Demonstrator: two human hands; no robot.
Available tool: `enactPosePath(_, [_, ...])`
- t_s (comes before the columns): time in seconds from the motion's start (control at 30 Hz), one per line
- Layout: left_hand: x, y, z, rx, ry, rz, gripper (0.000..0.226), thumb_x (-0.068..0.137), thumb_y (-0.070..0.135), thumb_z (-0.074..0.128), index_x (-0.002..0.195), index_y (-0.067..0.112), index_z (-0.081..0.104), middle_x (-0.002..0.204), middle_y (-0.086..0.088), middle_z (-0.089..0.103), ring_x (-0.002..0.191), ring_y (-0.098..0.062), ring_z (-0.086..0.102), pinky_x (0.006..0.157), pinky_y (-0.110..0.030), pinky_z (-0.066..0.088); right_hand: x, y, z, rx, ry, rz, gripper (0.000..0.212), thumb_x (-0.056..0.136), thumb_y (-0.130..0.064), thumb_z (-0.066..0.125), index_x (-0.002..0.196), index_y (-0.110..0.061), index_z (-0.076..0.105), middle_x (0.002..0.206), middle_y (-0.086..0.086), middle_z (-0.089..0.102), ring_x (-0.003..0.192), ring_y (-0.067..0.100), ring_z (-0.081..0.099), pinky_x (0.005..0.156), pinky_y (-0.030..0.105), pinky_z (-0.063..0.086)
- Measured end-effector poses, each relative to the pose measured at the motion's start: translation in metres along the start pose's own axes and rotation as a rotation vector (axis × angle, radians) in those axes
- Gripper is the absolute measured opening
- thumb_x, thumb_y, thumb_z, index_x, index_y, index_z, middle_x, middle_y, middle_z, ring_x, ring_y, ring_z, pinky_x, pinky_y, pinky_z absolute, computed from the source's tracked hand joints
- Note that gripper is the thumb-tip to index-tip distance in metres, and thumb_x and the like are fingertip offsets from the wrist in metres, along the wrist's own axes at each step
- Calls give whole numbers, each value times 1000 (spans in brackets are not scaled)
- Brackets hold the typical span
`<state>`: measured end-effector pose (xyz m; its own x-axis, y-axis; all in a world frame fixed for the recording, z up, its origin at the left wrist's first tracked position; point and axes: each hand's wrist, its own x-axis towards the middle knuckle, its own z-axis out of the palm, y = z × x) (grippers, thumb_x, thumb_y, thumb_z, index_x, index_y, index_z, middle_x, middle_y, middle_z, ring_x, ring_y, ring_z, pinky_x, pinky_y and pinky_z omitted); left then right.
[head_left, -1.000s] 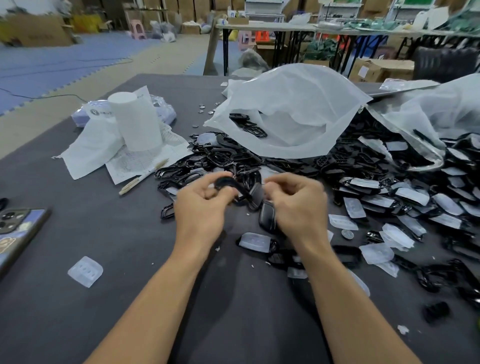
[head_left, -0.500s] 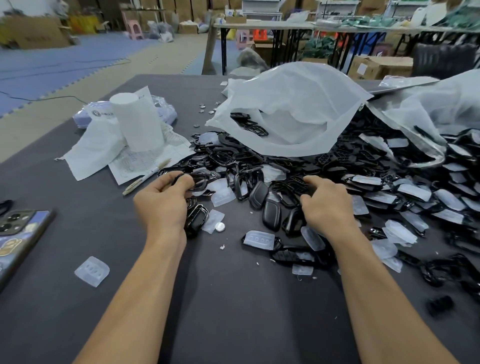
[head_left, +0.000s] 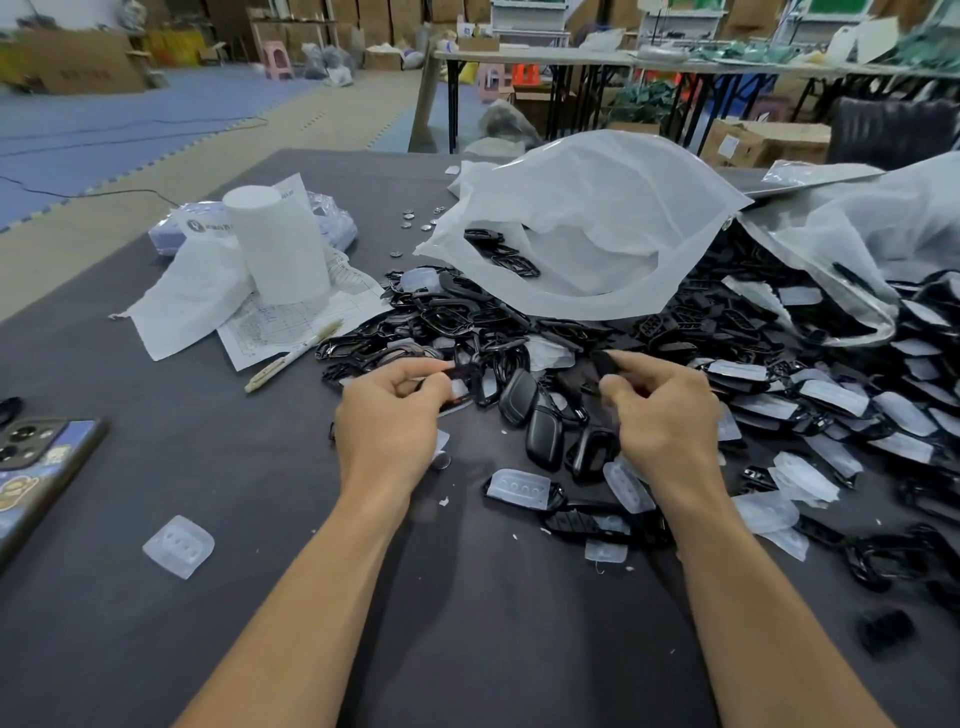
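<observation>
A big heap of black plastic key-fob shells and frames (head_left: 675, 332) mixed with clear rubbery button pads (head_left: 836, 397) covers the dark grey table (head_left: 467, 623). My left hand (head_left: 389, 421) is raised just in front of the heap and pinches a black frame piece (head_left: 470, 382) between thumb and fingers. My right hand (head_left: 665, 410) is raised beside it and pinches a small black part (head_left: 605, 364) at its fingertips. Three black shell halves (head_left: 545, 439) lie on the table between and below my hands.
A white plastic bag (head_left: 587, 228) lies open over the heap, a second bag (head_left: 857, 239) at the right. White paper roll (head_left: 278, 244), papers and a pen (head_left: 293, 356) sit at the left. A phone (head_left: 36, 467) lies at the left edge; a loose clear pad (head_left: 179, 545) is near me.
Both hands were down in the heap half a second ago, spread apart. They have lifted and come closer together, each now pinching a black piece.
</observation>
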<state>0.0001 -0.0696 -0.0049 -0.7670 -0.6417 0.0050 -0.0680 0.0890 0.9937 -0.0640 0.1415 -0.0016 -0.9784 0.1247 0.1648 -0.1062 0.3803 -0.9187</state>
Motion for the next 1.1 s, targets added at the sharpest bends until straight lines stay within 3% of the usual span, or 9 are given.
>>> enactPosePath(0.07, [-7, 1, 4, 46, -27, 30, 20, 74, 29, 75, 83, 46, 79, 71, 13, 76, 57, -2, 66, 68, -34, 60, -5, -9, 6, 199, -83, 64, 18, 89, -5, 76, 97, -22, 76, 65, 1, 72, 48, 10, 58, 56, 28, 51])
enactPosePath(0.17, [-13, 1, 10, -49, -80, 34, 26, 82, 16, 79, 84, 42, 80, 72, 5, 78, 66, -5, 72, 64, -31, 60, -15, -20, 17, 422, -186, 144, 16, 84, 4, 78, 78, -10, 72, 61, 10, 69, 42, 13, 47, 44, 23, 41])
enactPosePath(0.3, [-17, 3, 13, -212, -118, 12, 26, 84, 3, 81, 80, 28, 83, 75, -6, 79, 73, -14, 76, 60, -21, 58, -26, -26, 26, 498, -313, 166, 23, 86, 2, 78, 67, -11, 75, 59, 11, 66, 41, 15, 45, 42, 22, 38])
enactPosePath(0.47, [-19, 5, 15, -306, -142, -5, 20, 87, -2, 79, 99, 14, 80, 78, -9, 79, 71, -15, 75, 67, -24, 61, -31, -30, 31, 516, -345, 198, 24, 91, 1, 72, 70, -12, 75, 59, 8, 68, 43, 14, 53, 46, 23, 42])
enactPosePath(0.57, [-21, 6, 20, -366, -174, -15, 35, 90, -5, 73, 116, 18, 73, 79, -12, 79, 70, -20, 71, 72, -31, 65, -34, -31, 34, 507, -359, 216, 19, 94, -3, 70, 78, -12, 71, 64, 9, 71, 45, 15, 59, 46, 22, 43])
enactPosePath(0.7, [-27, 6, 26, -397, -233, -23, 28, 97, -3, 64, 113, 18, 74, 73, -7, 73, 59, -20, 58, 65, -38, 58, -39, -30, 41, 412, -364, 178, 20, 96, -6, 67, 76, -7, 68, 67, 12, 74, 45, 20, 60, 43, 21, 43])
enactPosePath(0.93, [-34, 8, 28, -403, -283, -65, 34, 105, 2, 51, 108, 23, 77, 98, 0, 80, 80, -11, 65, 79, -28, 54, -41, -27, 47, 282, -316, 134, 33, 91, -15, 70, 59, -20, 68, 57, 11, 68, 39, 16, 49, 45, 25, 40])
enactPosePath(1.03, [-33, 10, 30, -524, -289, -145, 34, 106, 0, 48, 112, 20, 76, 97, -2, 79, 71, -5, 67, 68, -19, 56, -42, -28, 47, 260, -292, 116, 29, 89, -21, 71, 61, -19, 67, 53, 6, 65, 42, 14, 48, 53, 31, 40])
enactPosePath(1.1, [-33, 12, 31, -664, -330, -235, 33, 107, -1, 45, 121, 11, 71, 102, -9, 79, 74, -10, 73, 65, -21, 59, -43, -27, 47, 202, -240, 79, 24, 86, -26, 70, 64, -17, 66, 51, -1, 62, 46, 12, 49, 57, 33, 42])
